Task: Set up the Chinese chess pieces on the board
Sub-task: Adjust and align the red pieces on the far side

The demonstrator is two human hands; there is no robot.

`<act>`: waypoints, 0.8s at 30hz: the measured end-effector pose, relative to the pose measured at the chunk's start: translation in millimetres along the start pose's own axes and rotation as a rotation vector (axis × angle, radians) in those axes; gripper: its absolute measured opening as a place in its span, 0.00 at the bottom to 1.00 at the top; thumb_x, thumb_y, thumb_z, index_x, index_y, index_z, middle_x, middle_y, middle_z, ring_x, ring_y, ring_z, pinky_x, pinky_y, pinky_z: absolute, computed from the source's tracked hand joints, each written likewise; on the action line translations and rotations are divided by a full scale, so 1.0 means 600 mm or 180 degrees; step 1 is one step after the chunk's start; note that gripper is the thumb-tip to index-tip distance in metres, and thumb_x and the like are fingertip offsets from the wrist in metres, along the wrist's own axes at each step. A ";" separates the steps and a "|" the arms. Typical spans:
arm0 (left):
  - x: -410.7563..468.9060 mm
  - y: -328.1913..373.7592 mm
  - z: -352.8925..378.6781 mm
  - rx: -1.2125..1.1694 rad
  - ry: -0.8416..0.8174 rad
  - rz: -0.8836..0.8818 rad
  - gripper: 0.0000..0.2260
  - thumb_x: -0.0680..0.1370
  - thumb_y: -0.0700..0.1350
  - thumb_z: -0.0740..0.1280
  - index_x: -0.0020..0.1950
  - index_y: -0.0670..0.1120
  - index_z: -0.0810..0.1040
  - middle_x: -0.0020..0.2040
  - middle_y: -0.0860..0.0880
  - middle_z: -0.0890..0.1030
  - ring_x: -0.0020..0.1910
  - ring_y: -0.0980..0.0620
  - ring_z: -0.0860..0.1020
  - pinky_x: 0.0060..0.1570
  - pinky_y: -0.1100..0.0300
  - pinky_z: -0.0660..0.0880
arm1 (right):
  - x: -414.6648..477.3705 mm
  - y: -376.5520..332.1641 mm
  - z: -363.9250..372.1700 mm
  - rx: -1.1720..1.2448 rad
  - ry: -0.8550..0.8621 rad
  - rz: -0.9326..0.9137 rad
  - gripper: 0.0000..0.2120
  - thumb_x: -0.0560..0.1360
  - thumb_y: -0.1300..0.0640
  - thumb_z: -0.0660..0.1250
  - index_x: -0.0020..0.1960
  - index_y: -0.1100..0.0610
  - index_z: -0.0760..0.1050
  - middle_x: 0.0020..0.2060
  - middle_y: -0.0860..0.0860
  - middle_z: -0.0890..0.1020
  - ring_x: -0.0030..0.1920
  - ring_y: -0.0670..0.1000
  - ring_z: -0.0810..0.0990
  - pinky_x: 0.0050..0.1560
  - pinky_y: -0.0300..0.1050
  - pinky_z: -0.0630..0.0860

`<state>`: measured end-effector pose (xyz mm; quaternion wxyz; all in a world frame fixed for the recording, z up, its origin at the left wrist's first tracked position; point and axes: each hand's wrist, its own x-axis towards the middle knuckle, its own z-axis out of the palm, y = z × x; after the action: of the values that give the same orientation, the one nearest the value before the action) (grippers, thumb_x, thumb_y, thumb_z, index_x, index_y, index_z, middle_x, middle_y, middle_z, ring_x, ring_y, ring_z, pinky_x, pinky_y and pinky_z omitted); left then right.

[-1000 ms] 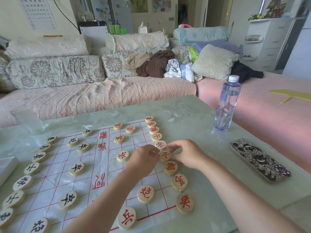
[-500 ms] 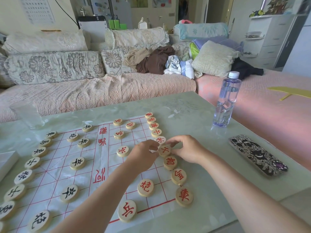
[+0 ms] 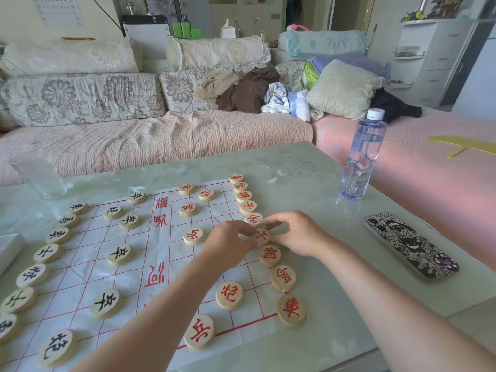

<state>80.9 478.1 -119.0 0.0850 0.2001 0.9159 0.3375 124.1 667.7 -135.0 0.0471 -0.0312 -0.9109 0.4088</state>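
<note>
A pale green glass-topped table (image 3: 308,181) in a living room fills the near view. On it lies a white paper board (image 3: 80,277) with red lines. Black pieces (image 3: 32,275) run in a row along its left edge and red pieces (image 3: 283,278) in a row along its right edge. A few more of each colour sit inward.

Both forearms reach in from the near side and meet at the middle of the red row. The held piece (image 3: 261,236) sits there in line, face up, with one red piece just nearer and another just beyond. The left hand (image 3: 228,242) has its fingers curled, the tips pinching the piece's left edge. The right hand (image 3: 298,234) pinches the right edge with curled forefinger and thumb. I cannot tell whether the piece rests on the board or is slightly raised. The left hand hides the squares just inward of it.

Right of the board lies a phone (image 3: 410,244) in a patterned case. Farther off a water bottle (image 3: 362,159) stands upright. A white box (image 3: 8,248) pokes in at the left edge, and a clear cup (image 3: 37,173) stands at the far left corner.

Beyond the table is a sofa (image 3: 161,135) with floral cushions (image 3: 80,98), a pile of clothes (image 3: 247,92) and a yellow fan (image 3: 467,146). White drawers (image 3: 434,57) stand far right.
</note>
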 end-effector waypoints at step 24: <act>-0.054 0.003 0.017 0.0243 -0.0058 0.0168 0.05 0.75 0.48 0.67 0.48 0.58 0.80 0.45 0.60 0.81 0.45 0.57 0.79 0.48 0.56 0.79 | -0.065 -0.020 -0.029 -0.0224 -0.0125 0.0176 0.09 0.73 0.64 0.71 0.47 0.51 0.82 0.33 0.41 0.76 0.27 0.31 0.73 0.28 0.27 0.65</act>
<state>113.8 471.6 -125.1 0.0767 0.2303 0.9217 0.3026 164.5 668.9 -116.9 0.0167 -0.0500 -0.9242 0.3783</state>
